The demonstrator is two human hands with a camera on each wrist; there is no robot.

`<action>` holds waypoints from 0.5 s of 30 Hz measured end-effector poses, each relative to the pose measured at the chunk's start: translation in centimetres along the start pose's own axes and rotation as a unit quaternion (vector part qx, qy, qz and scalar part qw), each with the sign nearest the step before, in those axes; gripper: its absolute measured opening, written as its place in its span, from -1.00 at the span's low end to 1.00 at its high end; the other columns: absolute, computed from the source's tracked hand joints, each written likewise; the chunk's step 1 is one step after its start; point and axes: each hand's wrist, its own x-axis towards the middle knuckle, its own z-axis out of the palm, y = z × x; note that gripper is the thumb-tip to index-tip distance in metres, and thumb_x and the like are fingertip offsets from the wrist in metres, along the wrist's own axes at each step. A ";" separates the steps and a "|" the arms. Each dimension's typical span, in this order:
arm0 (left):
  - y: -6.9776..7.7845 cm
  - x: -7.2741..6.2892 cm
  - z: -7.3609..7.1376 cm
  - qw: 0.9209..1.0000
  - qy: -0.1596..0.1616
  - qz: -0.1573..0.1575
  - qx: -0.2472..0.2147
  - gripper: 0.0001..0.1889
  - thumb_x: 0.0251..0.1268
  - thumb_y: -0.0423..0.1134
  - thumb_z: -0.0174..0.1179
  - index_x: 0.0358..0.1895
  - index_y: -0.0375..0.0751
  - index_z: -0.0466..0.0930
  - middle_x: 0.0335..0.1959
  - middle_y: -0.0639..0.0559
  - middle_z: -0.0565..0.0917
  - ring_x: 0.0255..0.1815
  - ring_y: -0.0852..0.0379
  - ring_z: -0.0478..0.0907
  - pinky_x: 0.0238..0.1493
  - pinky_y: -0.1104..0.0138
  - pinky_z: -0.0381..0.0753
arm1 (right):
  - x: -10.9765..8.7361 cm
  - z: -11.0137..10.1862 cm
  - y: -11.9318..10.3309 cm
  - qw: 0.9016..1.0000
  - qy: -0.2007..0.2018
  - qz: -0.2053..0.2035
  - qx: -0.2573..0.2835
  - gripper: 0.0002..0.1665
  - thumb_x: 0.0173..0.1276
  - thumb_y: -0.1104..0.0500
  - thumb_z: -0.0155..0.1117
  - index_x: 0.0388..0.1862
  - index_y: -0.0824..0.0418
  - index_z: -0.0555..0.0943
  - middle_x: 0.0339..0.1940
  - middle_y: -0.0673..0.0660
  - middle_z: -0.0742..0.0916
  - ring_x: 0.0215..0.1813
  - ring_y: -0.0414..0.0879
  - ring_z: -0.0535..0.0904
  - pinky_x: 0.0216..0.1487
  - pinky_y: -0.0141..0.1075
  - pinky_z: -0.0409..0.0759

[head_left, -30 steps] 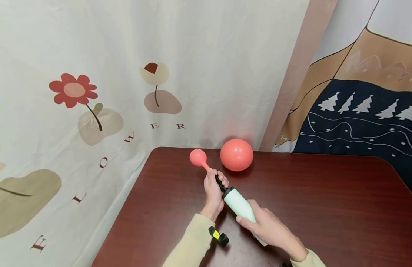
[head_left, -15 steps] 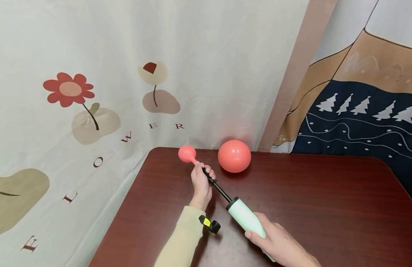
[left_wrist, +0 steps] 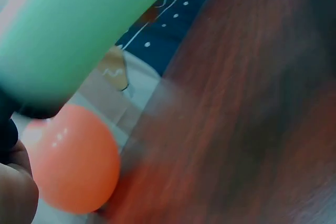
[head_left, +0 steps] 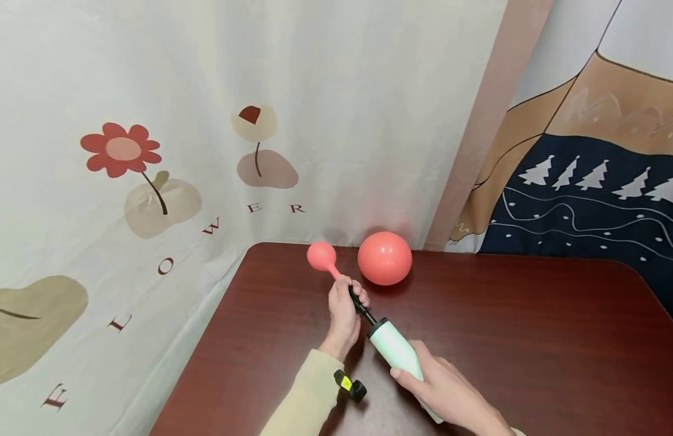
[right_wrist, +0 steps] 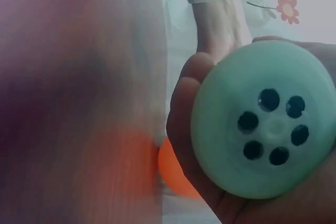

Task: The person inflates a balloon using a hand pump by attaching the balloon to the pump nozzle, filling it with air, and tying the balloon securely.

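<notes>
A hand balloon pump with a pale green barrel (head_left: pixel 393 348) and a black nozzle end slants between my two hands. My left hand (head_left: pixel 343 312) grips the black front part and the neck of a small, partly filled pink balloon (head_left: pixel 321 256). My right hand (head_left: pixel 442 384) is wrapped round the rear of the green barrel. A short length of black rod shows between the left hand and the barrel. In the right wrist view the barrel's end cap (right_wrist: pixel 275 121) faces the camera, with several dark holes in a ring.
A larger, filled coral balloon (head_left: pixel 385 258) sits at the back of the dark red wooden table (head_left: pixel 521 339), just beyond the left hand. A pale curtain (head_left: pixel 342 109) with printed flowers hangs behind the table. A dark printed cloth (head_left: pixel 581 212) hangs at the right.
The barrel slid back from the left hand, baring a long black rod, then came forward again, so less rod shows now. The left hand shifted left and back with the small balloon.
</notes>
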 end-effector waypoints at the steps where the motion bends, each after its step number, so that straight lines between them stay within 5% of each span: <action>1: -0.3 -0.3 0.1 1.000 -0.003 -0.006 0.007 -0.75 0.64 -0.33 -0.25 -0.32 -0.17 0.31 -0.55 0.06 0.38 -0.62 0.23 0.34 -0.55 0.48 0.43 | 0.3 0.2 0.0 1.000 0.010 -0.009 0.000 -0.27 0.45 -0.31 0.28 0.34 0.15 0.45 -0.20 -0.06 0.65 -0.27 -0.25 0.54 -0.30 -0.30 0.51; 8: -1.0 -0.6 0.2 0.999 0.029 -0.001 0.025 -0.71 0.69 -0.26 -0.24 -0.34 -0.14 0.32 -0.58 0.09 0.38 -0.66 0.25 0.33 -0.58 0.49 0.40 | 1.3 1.1 -0.1 0.999 0.042 -0.029 0.004 -0.33 0.45 -0.28 0.31 0.31 0.11 0.49 -0.25 -0.08 0.65 -0.29 -0.29 0.53 -0.30 -0.34 0.50; 15: 0.8 1.3 -0.6 0.999 0.040 0.013 -0.020 -0.68 0.74 -0.19 -0.24 -0.34 -0.12 0.29 -0.59 0.08 0.36 -0.67 0.25 0.31 -0.62 0.49 0.37 | 0.1 0.2 -0.3 1.000 0.011 0.001 0.012 -0.28 0.43 -0.33 0.29 0.38 0.04 0.48 -0.07 -0.07 0.68 -0.16 -0.21 0.57 -0.19 -0.27 0.54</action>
